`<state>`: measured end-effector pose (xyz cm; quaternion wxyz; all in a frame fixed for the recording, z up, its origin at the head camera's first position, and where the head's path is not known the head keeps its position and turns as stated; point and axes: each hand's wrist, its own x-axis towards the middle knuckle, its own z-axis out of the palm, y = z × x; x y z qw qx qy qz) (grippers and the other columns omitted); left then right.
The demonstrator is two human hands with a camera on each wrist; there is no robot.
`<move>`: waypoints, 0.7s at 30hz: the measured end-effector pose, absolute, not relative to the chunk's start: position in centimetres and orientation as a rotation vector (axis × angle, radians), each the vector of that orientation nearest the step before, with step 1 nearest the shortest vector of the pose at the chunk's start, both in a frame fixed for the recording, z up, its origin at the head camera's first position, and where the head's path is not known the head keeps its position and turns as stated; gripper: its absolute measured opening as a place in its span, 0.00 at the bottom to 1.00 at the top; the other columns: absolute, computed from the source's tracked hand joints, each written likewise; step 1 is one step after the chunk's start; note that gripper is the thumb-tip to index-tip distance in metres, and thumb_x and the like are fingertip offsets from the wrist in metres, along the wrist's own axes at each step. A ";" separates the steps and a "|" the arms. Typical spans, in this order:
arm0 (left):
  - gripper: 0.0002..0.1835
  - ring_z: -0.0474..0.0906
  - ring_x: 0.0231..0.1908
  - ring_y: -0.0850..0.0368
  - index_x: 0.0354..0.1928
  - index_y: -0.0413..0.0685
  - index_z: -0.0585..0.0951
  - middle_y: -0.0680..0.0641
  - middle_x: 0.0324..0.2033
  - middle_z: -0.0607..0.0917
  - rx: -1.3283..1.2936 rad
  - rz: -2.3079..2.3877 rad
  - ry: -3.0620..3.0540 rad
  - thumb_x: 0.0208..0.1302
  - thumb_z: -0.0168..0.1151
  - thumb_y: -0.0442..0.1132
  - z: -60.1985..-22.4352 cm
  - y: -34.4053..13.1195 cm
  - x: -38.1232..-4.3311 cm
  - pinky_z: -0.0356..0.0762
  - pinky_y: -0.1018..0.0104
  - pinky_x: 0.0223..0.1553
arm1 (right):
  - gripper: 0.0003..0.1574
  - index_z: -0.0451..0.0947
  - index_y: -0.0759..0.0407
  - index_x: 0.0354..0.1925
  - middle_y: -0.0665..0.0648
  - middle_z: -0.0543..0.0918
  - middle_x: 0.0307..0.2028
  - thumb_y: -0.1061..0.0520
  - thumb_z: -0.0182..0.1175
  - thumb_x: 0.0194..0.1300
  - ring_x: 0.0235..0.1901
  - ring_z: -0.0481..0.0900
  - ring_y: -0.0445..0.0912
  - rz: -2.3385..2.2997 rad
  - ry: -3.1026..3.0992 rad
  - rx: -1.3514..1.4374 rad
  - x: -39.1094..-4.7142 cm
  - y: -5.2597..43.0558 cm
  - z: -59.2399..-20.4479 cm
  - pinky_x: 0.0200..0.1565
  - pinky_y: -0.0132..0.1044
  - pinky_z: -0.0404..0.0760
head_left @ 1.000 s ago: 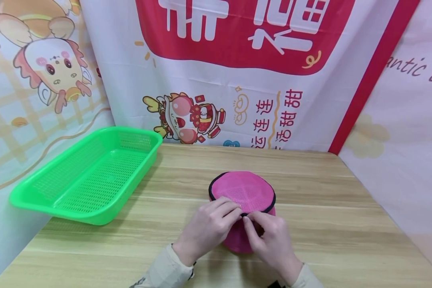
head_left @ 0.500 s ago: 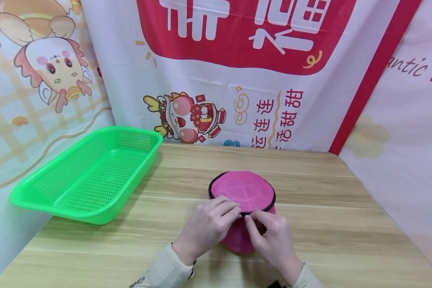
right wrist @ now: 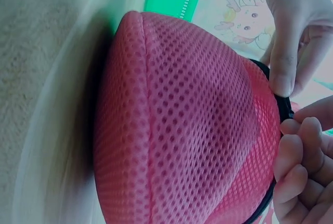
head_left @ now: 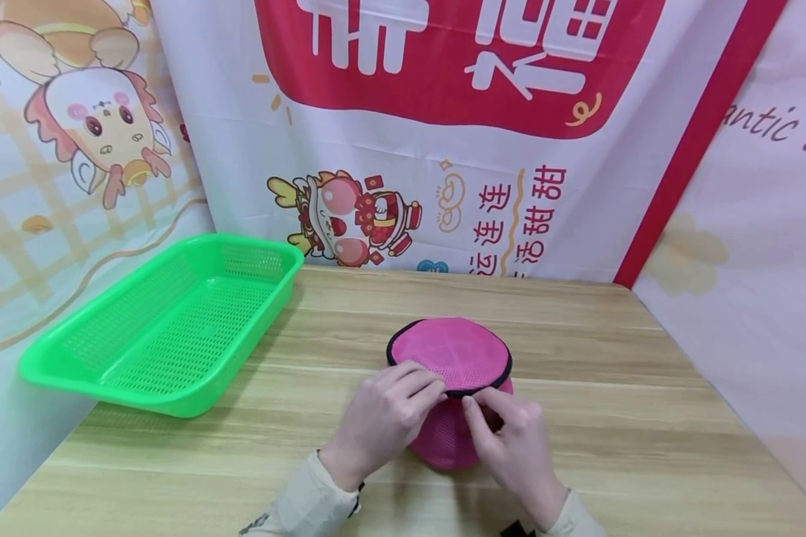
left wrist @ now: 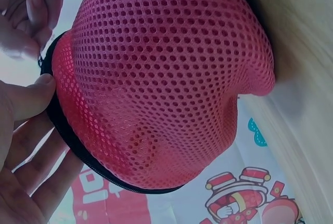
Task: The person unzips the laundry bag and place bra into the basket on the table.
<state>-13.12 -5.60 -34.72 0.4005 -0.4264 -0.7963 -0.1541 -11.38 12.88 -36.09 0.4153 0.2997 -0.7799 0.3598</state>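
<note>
A round pink mesh laundry bag (head_left: 451,350) stands on the table, its flat top edged by a black zipper (head_left: 459,393). At the near rim, my left hand (head_left: 381,418) pinches the zipper edge. In the left wrist view, the thumb lies on the black band with the other fingers (left wrist: 44,172) spread behind it. My right hand (head_left: 515,441) pinches a small dark pull at the zipper, close beside the left fingertips. The right wrist view shows its fingertips (right wrist: 289,156) curled together at the black band. The pull is mostly hidden by the fingers.
A green perforated plastic basket (head_left: 208,313) sits at the left of the wooden table (head_left: 611,418). Printed cloths (head_left: 376,142) hang behind the table and along both sides.
My right hand has shifted slightly right along the rim, and the gap between the two hands has widened. The bag has moved very slightly left. The basket stays in place.
</note>
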 end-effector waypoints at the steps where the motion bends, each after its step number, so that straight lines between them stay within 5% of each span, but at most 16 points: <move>1: 0.06 0.74 0.36 0.60 0.35 0.45 0.83 0.52 0.33 0.81 -1.072 -0.388 -2.008 0.55 0.62 0.36 -34.7 -5.7 -13.2 0.76 0.68 0.37 | 0.10 0.75 0.52 0.19 0.39 0.66 0.14 0.66 0.61 0.48 0.13 0.59 0.29 0.910 -1.957 0.739 -11.4 13.0 -36.1 0.13 0.18 0.57; 21: 0.07 0.74 0.37 0.60 0.36 0.45 0.83 0.52 0.34 0.82 -1.026 -0.442 -2.005 0.55 0.62 0.36 -34.5 -6.1 -13.5 0.75 0.68 0.39 | 0.08 0.77 0.52 0.21 0.39 0.67 0.14 0.65 0.61 0.50 0.12 0.60 0.30 0.932 -1.988 0.632 -11.6 13.3 -36.0 0.13 0.19 0.58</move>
